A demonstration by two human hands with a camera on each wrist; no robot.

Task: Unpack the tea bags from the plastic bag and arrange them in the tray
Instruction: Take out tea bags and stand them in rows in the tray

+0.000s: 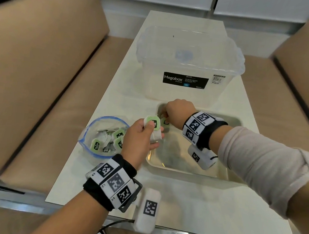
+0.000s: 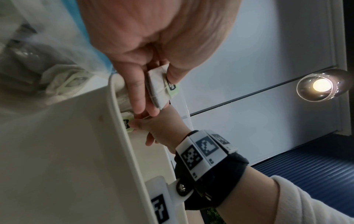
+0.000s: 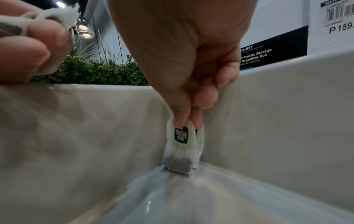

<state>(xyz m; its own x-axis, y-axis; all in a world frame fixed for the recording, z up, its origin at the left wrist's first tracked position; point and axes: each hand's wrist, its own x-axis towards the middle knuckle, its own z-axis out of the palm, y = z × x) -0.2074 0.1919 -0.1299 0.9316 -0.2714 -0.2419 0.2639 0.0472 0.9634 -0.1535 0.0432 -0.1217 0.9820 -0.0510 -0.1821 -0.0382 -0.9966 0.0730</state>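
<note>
Right hand [image 3: 191,63] pinching tea bags [image 3: 182,145] upright in tray [image 3: 277,109] corner, left hand [image 1: 140,138] gripping another tea bag [image 1: 153,126]

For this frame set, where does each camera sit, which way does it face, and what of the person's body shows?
Head: above, looking down at the table, tray, plastic bag; both forearms show.
Left wrist: under the left hand, looking along it at its tea bags; right hand beyond.
Right wrist: inside the tray, facing its far corner; right hand pinches tea bags upright there.
Shared: both wrist views show both hands and the tray wall.
</note>
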